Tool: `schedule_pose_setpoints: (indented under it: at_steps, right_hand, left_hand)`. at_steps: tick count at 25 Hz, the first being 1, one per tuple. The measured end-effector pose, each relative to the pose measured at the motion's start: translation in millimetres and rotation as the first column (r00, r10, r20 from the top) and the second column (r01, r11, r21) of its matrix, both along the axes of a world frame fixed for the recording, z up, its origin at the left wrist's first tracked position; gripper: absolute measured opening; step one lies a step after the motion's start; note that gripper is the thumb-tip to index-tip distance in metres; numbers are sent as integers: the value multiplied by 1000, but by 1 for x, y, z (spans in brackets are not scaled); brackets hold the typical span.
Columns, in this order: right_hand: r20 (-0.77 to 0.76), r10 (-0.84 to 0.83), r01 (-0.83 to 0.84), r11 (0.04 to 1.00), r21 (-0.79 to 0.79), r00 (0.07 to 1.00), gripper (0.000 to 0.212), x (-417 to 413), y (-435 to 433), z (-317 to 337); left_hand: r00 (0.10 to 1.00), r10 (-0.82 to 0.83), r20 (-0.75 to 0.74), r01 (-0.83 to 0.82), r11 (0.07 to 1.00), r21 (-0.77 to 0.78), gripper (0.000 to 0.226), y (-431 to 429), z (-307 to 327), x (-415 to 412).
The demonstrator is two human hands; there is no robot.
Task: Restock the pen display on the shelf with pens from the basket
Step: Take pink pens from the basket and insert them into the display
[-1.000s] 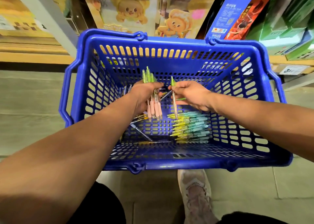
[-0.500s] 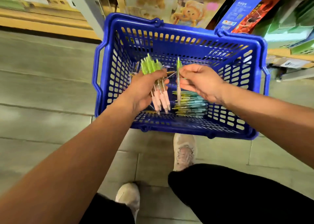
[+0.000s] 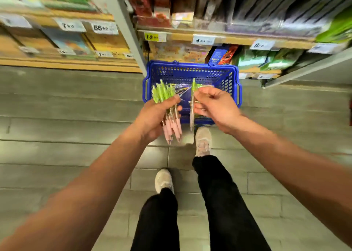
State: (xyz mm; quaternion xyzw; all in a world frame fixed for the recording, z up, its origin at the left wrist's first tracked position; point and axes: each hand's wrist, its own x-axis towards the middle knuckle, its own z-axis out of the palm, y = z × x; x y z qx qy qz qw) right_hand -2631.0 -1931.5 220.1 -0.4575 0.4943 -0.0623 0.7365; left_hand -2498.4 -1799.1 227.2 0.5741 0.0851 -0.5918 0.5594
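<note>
Two hands show: the left hand [image 3: 158, 115] closes around a bunch of pens [image 3: 167, 113], and the right hand [image 3: 215, 105] pinches one single pen [image 3: 192, 105]. The bunch has green tops and pink grips; about four or five pink grips can be made out below the fist, but blur keeps the exact number uncertain. One blue basket [image 3: 190, 73] stands on the floor at the far side, with more pens inside it, too blurred to count. Two pale shoes appear, the left shoe [image 3: 163, 180] nearer and the right shoe [image 3: 203, 142] farther. Roughly ten price tags line the shelf edges, among them a single yellow tag [image 3: 152, 36].
</note>
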Motion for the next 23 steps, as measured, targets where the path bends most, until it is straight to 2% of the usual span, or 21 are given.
schedule_pose_setpoints:
  at_steps: [4,8,12,16,23]
  right_hand:
    - [23,-48,49,998,-39,999,4,-12,27,132]
    - [65,-61,66,994,-82,996,5,-24,43,250]
    - [88,-105,117,983,-143,991,12,-33,35,336]
    - [146,-144,165,975,-146,979,10,-42,13,384]
    - [226,-124,170,966,-193,966,8,-56,-53,413]
  left_hand:
    - [999,-49,13,50,998,-40,19,18,129,-4]
    - [990,-91,103,99,992,-73,12,28,243,-16]
    - [983,-72,167,91,990,-111,37,20,321,-20]
    - [976,-90,197,120,982,-147,37,-3,370,-25]
    - [971,-146,191,174,975,-138,33,-78,405,-37]
